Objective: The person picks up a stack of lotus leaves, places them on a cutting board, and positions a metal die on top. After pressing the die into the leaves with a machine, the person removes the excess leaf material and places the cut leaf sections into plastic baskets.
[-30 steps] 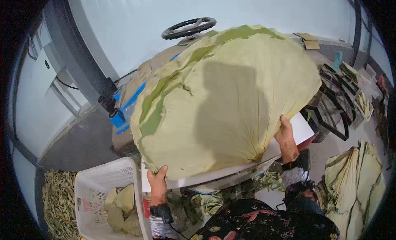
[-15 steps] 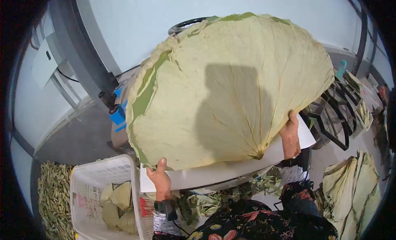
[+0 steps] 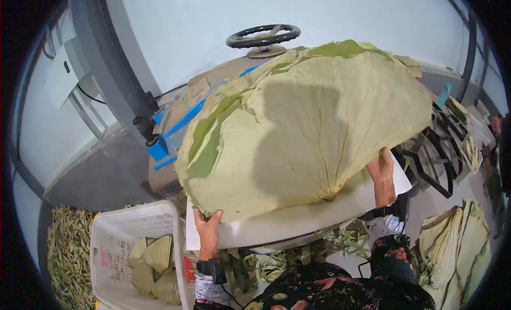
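- The big pale leaf (image 3: 298, 134), folded to a half-round, is spread above the white board (image 3: 250, 233); its green layers sit unevenly at the upper left rim, and whether it touches the board cannot be told.
- More folded leaves (image 3: 447, 246) lie at the right; smaller leaf pieces (image 3: 158, 254) already lie in the white basket (image 3: 133, 207).
- The person's 2 forearms reach forward, wrists apart, the right farther out.
- The right hand (image 3: 382, 177) grips the leaf's right edge, some fingers hidden.
- The left hand (image 3: 208, 233) pinches its lower left corner, thumb raised.
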A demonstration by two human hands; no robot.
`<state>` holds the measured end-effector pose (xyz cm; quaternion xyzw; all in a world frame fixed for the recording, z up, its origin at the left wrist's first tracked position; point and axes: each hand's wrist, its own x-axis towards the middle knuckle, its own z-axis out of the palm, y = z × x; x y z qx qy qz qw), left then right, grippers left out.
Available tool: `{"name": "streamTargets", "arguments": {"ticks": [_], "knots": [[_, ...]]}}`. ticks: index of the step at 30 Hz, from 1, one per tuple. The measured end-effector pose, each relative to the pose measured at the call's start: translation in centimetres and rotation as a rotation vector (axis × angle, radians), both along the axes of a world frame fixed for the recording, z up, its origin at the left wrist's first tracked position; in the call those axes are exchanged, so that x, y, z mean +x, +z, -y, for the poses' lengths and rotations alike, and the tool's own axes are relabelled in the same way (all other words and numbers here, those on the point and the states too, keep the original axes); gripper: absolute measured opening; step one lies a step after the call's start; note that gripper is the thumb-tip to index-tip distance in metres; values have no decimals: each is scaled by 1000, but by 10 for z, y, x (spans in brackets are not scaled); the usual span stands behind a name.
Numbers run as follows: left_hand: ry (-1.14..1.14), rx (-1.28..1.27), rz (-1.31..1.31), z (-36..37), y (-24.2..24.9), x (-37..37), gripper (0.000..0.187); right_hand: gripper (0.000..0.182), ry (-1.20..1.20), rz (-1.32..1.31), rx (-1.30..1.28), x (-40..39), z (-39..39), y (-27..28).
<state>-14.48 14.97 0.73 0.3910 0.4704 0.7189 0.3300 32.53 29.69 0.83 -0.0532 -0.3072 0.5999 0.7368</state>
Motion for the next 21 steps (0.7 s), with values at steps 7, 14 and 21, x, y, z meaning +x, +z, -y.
{"name": "streamTargets", "arguments": {"ticks": [7, 14, 21], "knots": [[1, 29, 41, 1, -20, 5, 57, 65, -3, 137, -95, -34, 9, 8], [23, -35, 115, 35, 56, -5, 49, 64, -277, 316, -280, -41, 69, 55], [-221, -420, 149, 52, 32, -22, 47, 64, -292, 541, -550, -25, 144, 27]]}}
